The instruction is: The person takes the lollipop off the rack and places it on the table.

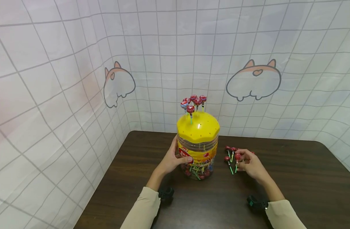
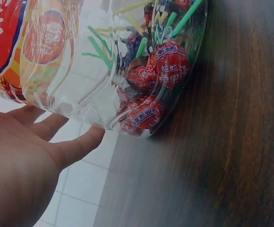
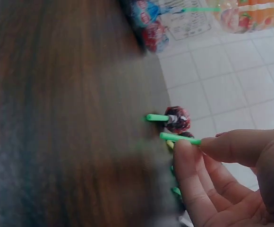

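Note:
A clear jar (image 1: 197,156) with a yellow lid (image 1: 198,127) stands upright on the table; lollipops lie inside it, and several red ones and a blue one (image 1: 184,104) stand in the lid. My left hand (image 1: 172,159) grips the jar's left side, its thumb across the label; the left wrist view shows the hand (image 2: 28,151) against the clear plastic. My right hand (image 1: 250,164) pinches the green stick (image 3: 179,138) of a red lollipop (image 1: 238,157) between thumb and fingers. Just left of that hand, more red lollipops (image 1: 227,159) lie on the table.
The dark wooden table (image 1: 209,203) reaches back to a white grid-patterned curtain (image 1: 175,63), which also hangs at the left. In the right wrist view, a loose lollipop (image 3: 177,119) lies near the held stick.

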`<state>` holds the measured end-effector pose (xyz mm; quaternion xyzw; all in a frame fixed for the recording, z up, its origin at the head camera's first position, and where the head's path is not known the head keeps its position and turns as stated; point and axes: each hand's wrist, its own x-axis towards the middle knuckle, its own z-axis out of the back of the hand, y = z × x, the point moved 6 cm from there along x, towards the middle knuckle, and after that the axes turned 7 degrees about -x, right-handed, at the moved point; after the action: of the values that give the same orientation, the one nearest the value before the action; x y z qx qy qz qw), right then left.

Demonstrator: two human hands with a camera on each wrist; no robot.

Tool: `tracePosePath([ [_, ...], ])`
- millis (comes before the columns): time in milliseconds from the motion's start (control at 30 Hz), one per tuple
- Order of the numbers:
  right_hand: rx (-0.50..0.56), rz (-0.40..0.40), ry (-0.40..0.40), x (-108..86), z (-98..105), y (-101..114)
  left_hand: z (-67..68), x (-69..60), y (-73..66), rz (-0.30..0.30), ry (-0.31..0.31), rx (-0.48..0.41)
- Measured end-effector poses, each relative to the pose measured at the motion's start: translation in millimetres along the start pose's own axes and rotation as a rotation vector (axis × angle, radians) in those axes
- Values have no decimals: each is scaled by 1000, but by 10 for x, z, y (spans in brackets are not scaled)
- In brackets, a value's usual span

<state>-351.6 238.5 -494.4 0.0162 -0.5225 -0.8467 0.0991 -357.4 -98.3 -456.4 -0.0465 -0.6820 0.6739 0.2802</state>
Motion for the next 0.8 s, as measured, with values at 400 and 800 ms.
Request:
tracePosePath([
  [400,-214,6,16,9,-47,-25,1,4,1,3,-3,10],
  [800,-398,20,21,0,-75,-3,-5,6,2,-2,1,-5],
])
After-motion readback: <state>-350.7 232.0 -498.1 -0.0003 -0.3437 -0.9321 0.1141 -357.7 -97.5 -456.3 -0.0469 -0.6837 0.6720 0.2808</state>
